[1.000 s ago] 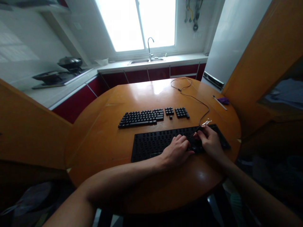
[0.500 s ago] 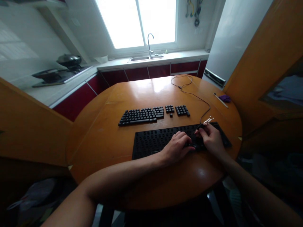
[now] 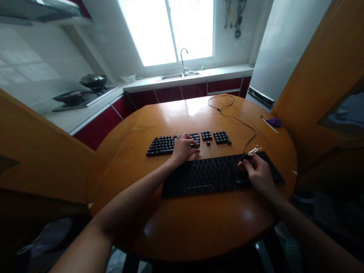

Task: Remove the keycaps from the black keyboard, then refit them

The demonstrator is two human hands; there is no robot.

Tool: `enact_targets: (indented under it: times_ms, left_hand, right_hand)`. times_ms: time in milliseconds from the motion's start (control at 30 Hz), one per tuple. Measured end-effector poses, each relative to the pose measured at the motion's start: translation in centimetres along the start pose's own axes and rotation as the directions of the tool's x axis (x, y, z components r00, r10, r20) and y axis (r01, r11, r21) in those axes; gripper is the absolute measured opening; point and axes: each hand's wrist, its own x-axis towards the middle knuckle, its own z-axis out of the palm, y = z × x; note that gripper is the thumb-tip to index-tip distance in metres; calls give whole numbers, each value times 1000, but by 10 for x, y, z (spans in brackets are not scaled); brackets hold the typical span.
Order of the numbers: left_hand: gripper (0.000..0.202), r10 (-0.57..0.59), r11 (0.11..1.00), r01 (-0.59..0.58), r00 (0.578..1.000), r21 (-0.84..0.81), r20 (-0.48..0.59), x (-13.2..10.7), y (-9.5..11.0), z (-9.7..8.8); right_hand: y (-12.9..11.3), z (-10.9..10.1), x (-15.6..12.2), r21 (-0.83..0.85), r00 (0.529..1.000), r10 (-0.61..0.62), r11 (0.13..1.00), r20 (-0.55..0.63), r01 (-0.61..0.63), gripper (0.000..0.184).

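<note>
My left hand (image 3: 182, 149) is over the right end of the main block of loose black keycaps (image 3: 160, 145). Its thumb and forefinger close on a small black keycap (image 3: 194, 146) at the block's lower right, partly hidden by the fingers. In my right hand (image 3: 257, 169) is a keycap puller (image 3: 254, 150), its shiny wire prongs pointing up and away. That hand rests over the right part of a black keyboard (image 3: 210, 172) whose key positions are mostly bare. Two smaller keycap groups, the arrow-side cluster (image 3: 206, 135) and the number pad (image 3: 222, 137), lie beyond the keyboard.
All this lies on an oval wooden table (image 3: 125, 167). The keyboard's cable (image 3: 241, 122) loops toward the far edge. A white stick (image 3: 269, 124) and a purple cloth (image 3: 274, 122) lie at the right. Beyond are a sink (image 3: 170, 77) and a stove (image 3: 82, 102).
My left hand has moved from the keyboard beside my right hand, up and left to the keycap block. My right hand keeps hold of the keycap puller. The view has shifted slightly.
</note>
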Motion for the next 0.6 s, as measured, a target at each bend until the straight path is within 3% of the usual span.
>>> enact_targets:
  times_ms: [167, 600]
  left_hand:
    - [24, -57, 997, 56, 998, 50, 18, -1, -9, 12]
    - [27, -79, 996, 79, 997, 42, 6, -5, -14, 15]
  right_hand:
    - [0, -1, -1, -32, 1000, -7, 999, -5, 6, 24]
    - [2, -1, -1, -25, 1000, 5, 1000, -3, -5, 26]
